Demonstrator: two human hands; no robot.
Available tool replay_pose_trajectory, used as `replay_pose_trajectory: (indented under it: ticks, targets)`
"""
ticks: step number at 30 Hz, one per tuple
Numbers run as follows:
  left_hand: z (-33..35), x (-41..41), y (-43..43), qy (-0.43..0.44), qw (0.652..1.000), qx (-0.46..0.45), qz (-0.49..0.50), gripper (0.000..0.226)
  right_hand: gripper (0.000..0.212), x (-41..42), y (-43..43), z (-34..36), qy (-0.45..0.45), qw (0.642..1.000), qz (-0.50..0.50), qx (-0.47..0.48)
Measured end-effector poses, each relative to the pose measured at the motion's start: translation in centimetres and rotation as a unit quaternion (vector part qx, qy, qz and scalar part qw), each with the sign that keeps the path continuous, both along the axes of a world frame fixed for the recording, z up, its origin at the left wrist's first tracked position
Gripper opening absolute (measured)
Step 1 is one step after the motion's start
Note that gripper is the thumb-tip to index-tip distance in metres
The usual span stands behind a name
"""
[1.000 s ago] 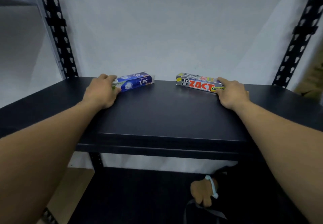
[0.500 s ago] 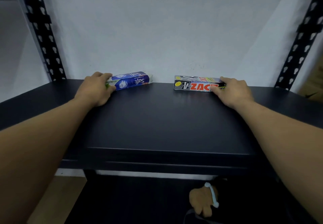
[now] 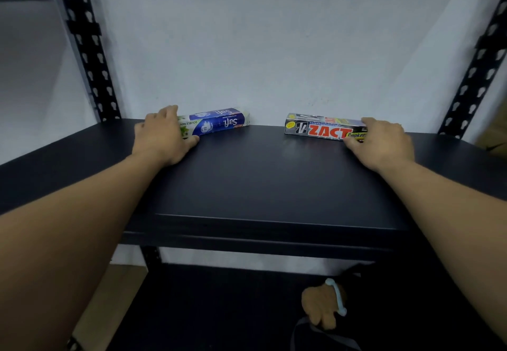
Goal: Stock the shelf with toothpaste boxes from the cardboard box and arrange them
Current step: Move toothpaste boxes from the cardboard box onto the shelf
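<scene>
**Two toothpaste boxes being lined up at the back of the shelf, one in each grip.**

The left grip point(image 3: 164, 138) has its fingers curled over the end of the blue toothpaste box point(image 3: 222, 123), with the thumb low along the front. The right grip point(image 3: 384, 142) holds the end of the grey toothpaste box point(image 3: 321, 130) the same way, so each is closed round a box rather than spread. Both boxes lie flat beyond the grips, against the wall point(image 3: 260, 49) at the rear of the shelf point(image 3: 260, 180), with a gap between them. Over the last second the grey box has swung from a clear slant to nearly level with the back edge. The blue one has hardly shifted and stays slightly angled. These two look almost placed, and further boxes will probably fill the gap. The cardboard box is not in view.
</scene>
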State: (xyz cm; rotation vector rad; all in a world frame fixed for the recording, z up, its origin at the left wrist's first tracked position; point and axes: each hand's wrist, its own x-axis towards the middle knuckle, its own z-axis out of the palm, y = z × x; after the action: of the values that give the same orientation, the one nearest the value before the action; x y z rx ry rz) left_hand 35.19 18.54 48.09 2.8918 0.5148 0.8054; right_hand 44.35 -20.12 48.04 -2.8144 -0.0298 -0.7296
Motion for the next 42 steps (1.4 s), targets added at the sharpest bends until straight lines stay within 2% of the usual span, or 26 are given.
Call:
replay_pose_trajectory:
  ticks: [4,7,9,12,14,17,21,23,25,28,33,42]
  targets:
    - [0.0,-2.3,-1.5,-0.009,1.0,0.003,-0.002,0.086,0.06,-3.1,0.2,0.2,-0.017,0.999,0.034,-0.033]
    - [0.0,-4.6,-3.5,-0.01,1.0,0.013,-0.015,0.079,0.063,-6.1,0.4,0.0,-0.009,0.997,0.076,-0.034]
    - [0.0,-6.4,-4.9,0.019,0.999,0.014,-0.036,0.068,0.062,-8.1,0.4,-0.2,0.041,0.993,0.105,-0.032]
    - [0.0,-9.4,-6.8,0.073,0.993,-0.038,-0.084,0.045,0.055,-11.1,0.4,-0.3,0.122,0.983,0.139,-0.011]
    - [-0.1,-11.7,-8.4,0.089,0.989,-0.061,-0.105,0.037,0.053,-13.6,0.7,-0.3,0.144,0.978,0.149,-0.024]
    - [-1.1,-14.7,-11.2,0.097,0.987,-0.026,-0.123,0.043,0.052,-17.8,1.1,-1.4,0.096,0.976,0.188,-0.047]
    - [-3.0,-18.6,-14.3,0.049,0.987,-0.047,-0.149,0.049,0.048,-23.8,1.5,-4.0,-0.014,0.967,0.253,0.001]
    - [-4.6,-20.8,-15.6,0.019,0.984,0.001,-0.179,0.059,0.045,-26.6,1.6,-6.2,-0.064,0.961,0.267,0.016]
    - [-6.6,-22.9,-16.7,-0.008,0.978,0.026,-0.205,0.062,0.044,-29.0,1.5,-9.0,-0.074,0.957,0.28,0.018]
    - [-10.4,-25.3,-17.7,0.009,0.979,0.008,-0.205,0.057,0.05,-31.6,1.3,-14.0,-0.006,0.954,0.3,-0.013]
    - [-19.3,-28.2,-18.0,0.137,0.971,-0.034,-0.194,0.058,0.059,-34.7,0.3,-23.1,0.17,0.942,0.29,-0.021]
    - [-35.8,-32.8,-17.5,0.377,0.907,-0.09,-0.163,0.054,0.061,-37.2,-2.4,-38.3,0.385,0.885,0.256,-0.054]
